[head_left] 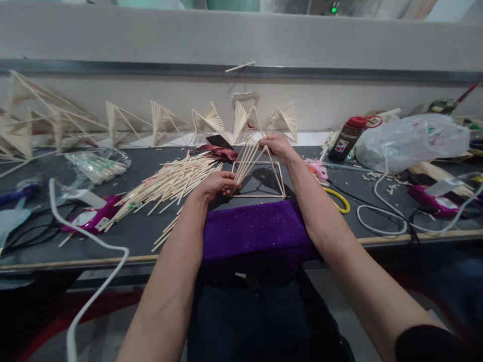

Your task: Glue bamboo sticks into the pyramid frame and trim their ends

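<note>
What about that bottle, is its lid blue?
No, the dark bottle beside the plastic bag has a red lid.

Stick frame (pixel 246 165) is pale cream. Purple cloth (pixel 252 229) bears scattered whitish specks. Tabletop (pixel 139 239) is dark grey. Bottle (pixel 345 141) is dark with red cap (pixel 356 122) and red-and-white emblem (pixel 341 146). Loop (pixel 346 202) is yellow.

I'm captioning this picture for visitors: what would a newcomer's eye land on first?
Probably the vivid purple cloth, just below the picture's middle. Beyond it, the left hand and right hand hold a small stick frame. A heap of loose sticks spreads to the frame's left, and similar frames stand in a row along the back.
</note>
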A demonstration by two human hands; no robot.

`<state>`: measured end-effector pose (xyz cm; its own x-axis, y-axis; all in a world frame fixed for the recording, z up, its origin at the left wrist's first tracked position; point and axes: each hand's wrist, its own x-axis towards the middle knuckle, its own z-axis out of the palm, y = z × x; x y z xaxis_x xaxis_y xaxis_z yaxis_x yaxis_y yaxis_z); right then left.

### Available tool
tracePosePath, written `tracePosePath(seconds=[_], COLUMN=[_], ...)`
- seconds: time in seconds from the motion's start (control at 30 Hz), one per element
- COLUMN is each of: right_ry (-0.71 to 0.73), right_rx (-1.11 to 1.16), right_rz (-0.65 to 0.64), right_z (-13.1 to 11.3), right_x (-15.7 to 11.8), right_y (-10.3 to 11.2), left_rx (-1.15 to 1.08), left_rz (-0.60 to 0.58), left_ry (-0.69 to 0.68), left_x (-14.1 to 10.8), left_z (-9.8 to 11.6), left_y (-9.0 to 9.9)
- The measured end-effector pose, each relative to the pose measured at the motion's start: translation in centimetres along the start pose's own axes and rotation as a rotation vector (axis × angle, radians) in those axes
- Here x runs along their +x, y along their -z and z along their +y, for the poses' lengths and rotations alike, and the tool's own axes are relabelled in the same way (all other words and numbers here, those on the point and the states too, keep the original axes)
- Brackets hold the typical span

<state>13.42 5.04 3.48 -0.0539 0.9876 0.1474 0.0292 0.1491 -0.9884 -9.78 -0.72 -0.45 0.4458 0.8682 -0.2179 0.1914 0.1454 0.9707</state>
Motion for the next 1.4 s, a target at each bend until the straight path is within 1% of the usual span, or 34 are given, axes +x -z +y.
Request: tracePosePath(seconds=[0.07, 0.17, 0.33, 0.47, 0.67, 0.8, 0.93, 1.07, 1.3, 1.4], right_ry=[0.022, 0.068, 0.128, 0.105, 0.117, 0.119, 0.133, 0.124, 0.096, 0.095], right_rx=[0.004, -0.036, -0.096, -0.088, -0.032, -0.027, -0.015, -0.013, 0.005, 0.034], right_rz=[-0.009, -0.042, -0.024, -0.030, -0.092, -0.082, -0.091, -0.073, -0.014, -0.022], right_z=[0.2, 0.5, 0.3, 0.3, 0.5, 0.5, 0.7, 0.9, 0.8, 1.0], right_x=[0.2, 0.4, 0.6, 0.5, -0.1, -0.6, -0.8, -0.6, -0.7, -0.7], right_y=[0.1, 0.1, 0.3, 0.6, 0.6, 0.4, 0.4, 0.4, -0.2, -0.2], left_rx=[0.002, 0.001, 0.039, 0.088, 0.093, 0.059, 0.035, 0.035, 0.009, -0.009], left_rz=[-0.003, 0.029, 0.054, 0.049, 0.075, 0.064, 0.084, 0.095, 0.063, 0.058], left_ry=[0.011, 0.030, 0.051, 0.047, 0.027, 0.010, -0.005, -0.004, -0.027, -0.024], left_x=[0.3, 0.5, 0.6, 0.6, -0.4, -0.9, -1.1, -1.1, -0.8, -0.9], left_z=[-0.3, -0.6, 0.0, 0.3, -0.3, -0.5, -0.7, -0.9, -1.3, -1.3], left_y=[0.4, 0.9, 1.0, 0.8, 0.8, 0.6, 0.4, 0.4, 0.7, 0.6])
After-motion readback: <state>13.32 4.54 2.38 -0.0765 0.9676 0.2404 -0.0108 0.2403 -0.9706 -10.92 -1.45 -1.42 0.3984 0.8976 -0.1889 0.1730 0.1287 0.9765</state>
